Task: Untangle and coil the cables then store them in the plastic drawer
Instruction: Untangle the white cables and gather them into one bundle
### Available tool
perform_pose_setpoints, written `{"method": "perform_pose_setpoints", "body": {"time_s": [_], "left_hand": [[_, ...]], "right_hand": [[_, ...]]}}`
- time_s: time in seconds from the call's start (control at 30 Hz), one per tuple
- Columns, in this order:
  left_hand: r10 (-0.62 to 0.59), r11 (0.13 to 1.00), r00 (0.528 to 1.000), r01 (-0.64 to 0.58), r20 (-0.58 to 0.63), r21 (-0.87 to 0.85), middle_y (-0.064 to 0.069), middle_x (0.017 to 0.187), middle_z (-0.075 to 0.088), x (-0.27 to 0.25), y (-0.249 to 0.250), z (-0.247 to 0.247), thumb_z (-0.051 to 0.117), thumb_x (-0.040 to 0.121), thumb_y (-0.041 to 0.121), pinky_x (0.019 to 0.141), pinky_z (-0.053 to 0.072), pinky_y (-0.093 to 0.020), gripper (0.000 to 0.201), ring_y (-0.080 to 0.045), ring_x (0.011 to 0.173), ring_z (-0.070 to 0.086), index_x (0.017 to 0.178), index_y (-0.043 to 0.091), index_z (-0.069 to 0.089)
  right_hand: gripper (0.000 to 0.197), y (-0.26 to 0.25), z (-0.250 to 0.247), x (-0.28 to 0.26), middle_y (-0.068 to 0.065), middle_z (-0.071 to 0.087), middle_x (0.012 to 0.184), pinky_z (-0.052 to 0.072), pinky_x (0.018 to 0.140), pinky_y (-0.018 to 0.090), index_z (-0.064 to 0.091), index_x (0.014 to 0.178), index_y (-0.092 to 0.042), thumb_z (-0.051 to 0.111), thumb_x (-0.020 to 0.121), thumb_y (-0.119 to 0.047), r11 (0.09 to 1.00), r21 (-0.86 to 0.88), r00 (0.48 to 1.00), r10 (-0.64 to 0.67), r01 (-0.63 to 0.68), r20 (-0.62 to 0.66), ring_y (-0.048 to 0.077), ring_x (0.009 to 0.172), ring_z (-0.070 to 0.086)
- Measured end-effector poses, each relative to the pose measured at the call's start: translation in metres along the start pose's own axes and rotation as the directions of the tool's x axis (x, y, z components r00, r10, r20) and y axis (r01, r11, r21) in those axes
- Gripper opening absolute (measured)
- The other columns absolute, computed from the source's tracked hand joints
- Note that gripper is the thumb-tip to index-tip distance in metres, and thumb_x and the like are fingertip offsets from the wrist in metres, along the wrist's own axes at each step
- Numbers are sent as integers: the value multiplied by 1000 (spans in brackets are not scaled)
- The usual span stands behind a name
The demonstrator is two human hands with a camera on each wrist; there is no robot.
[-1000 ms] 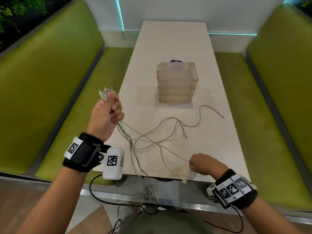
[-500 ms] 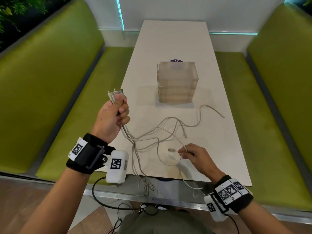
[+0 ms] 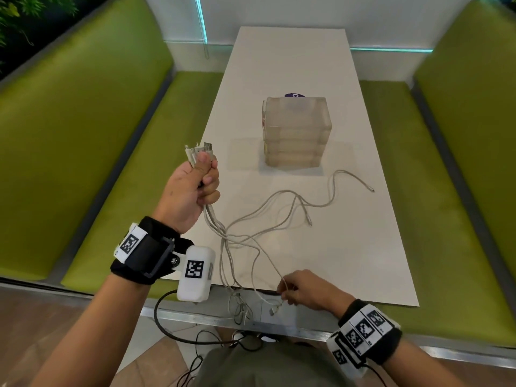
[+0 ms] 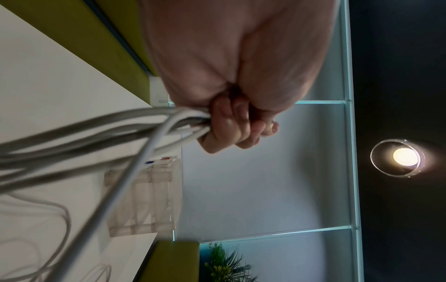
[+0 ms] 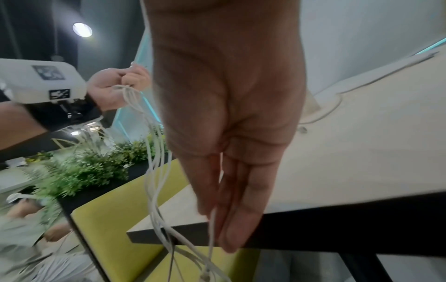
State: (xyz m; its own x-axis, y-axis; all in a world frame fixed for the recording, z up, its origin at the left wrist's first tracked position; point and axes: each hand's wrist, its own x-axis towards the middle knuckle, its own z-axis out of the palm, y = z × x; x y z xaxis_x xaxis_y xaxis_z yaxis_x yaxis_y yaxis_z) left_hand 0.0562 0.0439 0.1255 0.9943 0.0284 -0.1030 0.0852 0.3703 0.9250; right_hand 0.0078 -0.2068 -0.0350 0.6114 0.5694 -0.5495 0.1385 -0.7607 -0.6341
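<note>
- The left hand point(image 3: 192, 191) is making a raised fist around a bundle of pale grey cables point(image 3: 223, 236), above the left edge of the white table point(image 3: 293, 60), with their plug ends point(image 3: 199, 150) sticking up out of the top of the fist.
- In the left wrist view, the curled fingers point(image 4: 229, 126) are wrapping tightly around several cords that are fanning out toward the table.
- The cables are hanging from that fist in a loose tangle, some trailing across the tabletop, others dropping over the near edge.
- The right hand point(image 3: 304, 289) is sitting at the near table edge, pinching a single cable between thumb and fingers, its connector point(image 3: 273, 310) dangling just below.
- The plastic drawer point(image 3: 296, 132), a translucent stacked unit, is standing closed in the middle of the table, well apart from both hands.
- Green benches point(image 3: 83, 135) are lining both sides of the table.
</note>
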Motion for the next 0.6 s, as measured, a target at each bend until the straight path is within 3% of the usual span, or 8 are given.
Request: {"method": "perform_pose_setpoints", "body": {"time_s": [0.1, 0.2, 0.43, 0.5, 0.57, 0.6], "left_hand": [[-9, 999, 1000, 8, 23, 41, 10, 55, 36, -1, -1, -2, 33, 101, 30, 40, 17, -15, 30, -2, 42, 22, 80, 14, 47], [-22, 997, 999, 20, 26, 74, 10, 54, 36, -2, -2, -6, 33, 101, 30, 40, 16, -15, 30, -2, 42, 22, 80, 14, 47], [-54, 993, 998, 50, 40, 104, 10, 55, 35, -2, -7, -5, 35, 99, 32, 42, 15, -17, 29, -2, 43, 22, 79, 15, 47], [-59, 993, 997, 53, 51, 108, 9, 55, 35, -1, -9, -4, 36, 98, 32, 43, 14, -18, 28, -2, 43, 21, 80, 14, 47], [-64, 993, 996, 57, 60, 106, 9, 55, 35, -1, -10, -3, 36, 98, 32, 42, 14, -18, 28, -2, 43, 21, 80, 14, 47], [-65, 993, 996, 58, 65, 105, 9, 55, 35, 0, -10, -3, 36, 98, 32, 42, 14, -18, 28, -2, 43, 21, 80, 14, 47]], "right_hand": [[26, -2, 5, 0, 6, 63, 111, 45, 83, 27, 61, 115, -14, 45, 95, -16, 995, -99, 976, -3, -19, -216, 21, 99, 61], [34, 1, 6, -4, 8, 54, 111, 43, 76, 28, 56, 125, -15, 42, 95, -9, 990, -142, 920, -53, -3, -389, 26, 94, 58], [27, 1, -6, -11, 7, 61, 103, 48, 84, 29, 63, 117, -14, 47, 95, -10, 994, 39, 864, -67, 99, -500, 20, 96, 62], [23, 1, -12, -12, 6, 64, 102, 45, 81, 24, 65, 113, -15, 52, 94, -15, 998, 11, 902, -57, 68, -428, 17, 93, 61], [20, 0, -17, -14, 3, 65, 99, 44, 78, 23, 67, 109, -17, 59, 90, -20, 999, -49, 985, -7, -2, -175, 15, 87, 60], [21, -2, -17, -15, 0, 64, 96, 44, 76, 23, 66, 108, -17, 61, 89, -20, 994, -104, 999, 31, -33, -18, 14, 85, 58]]}}
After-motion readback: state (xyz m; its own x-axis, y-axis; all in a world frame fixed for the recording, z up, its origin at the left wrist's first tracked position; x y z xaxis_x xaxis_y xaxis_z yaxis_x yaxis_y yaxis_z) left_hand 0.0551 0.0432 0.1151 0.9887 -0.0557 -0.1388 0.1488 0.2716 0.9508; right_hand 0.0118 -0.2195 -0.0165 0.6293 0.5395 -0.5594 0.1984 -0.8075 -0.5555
